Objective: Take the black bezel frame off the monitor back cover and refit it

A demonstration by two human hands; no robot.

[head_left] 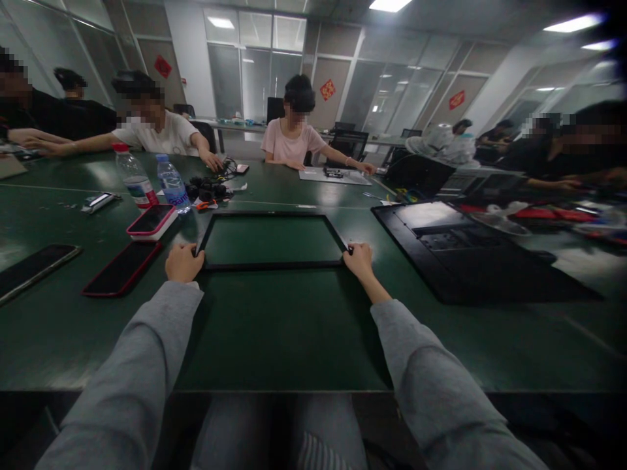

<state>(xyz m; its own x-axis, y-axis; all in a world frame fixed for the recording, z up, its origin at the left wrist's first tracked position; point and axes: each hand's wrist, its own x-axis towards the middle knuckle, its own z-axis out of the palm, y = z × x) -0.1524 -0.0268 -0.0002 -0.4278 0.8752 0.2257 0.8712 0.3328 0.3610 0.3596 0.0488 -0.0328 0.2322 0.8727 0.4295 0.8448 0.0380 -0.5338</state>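
Note:
A thin black rectangular bezel frame (274, 266), like that of a monitor, is held level at or just over the green table, whose surface shows through its open middle. My left hand (184, 263) is closed on its left side near the front corner. At the right side, my right hand (359, 259) grips the opposite edge, fingers wrapped around it. Whether the frame's far edge touches the table I cannot tell. To the right of my right hand lies a large black panel (416, 254), flat, with a recessed section.
Left of my hands lie a red-edged phone (122, 269), a pink-rimmed phone (151, 220) on a white box, and another phone (36, 269). Two bottles (171, 186) (136, 179) stand behind on the green table (289, 326). Several people sit around, one in pink (294, 140) opposite.

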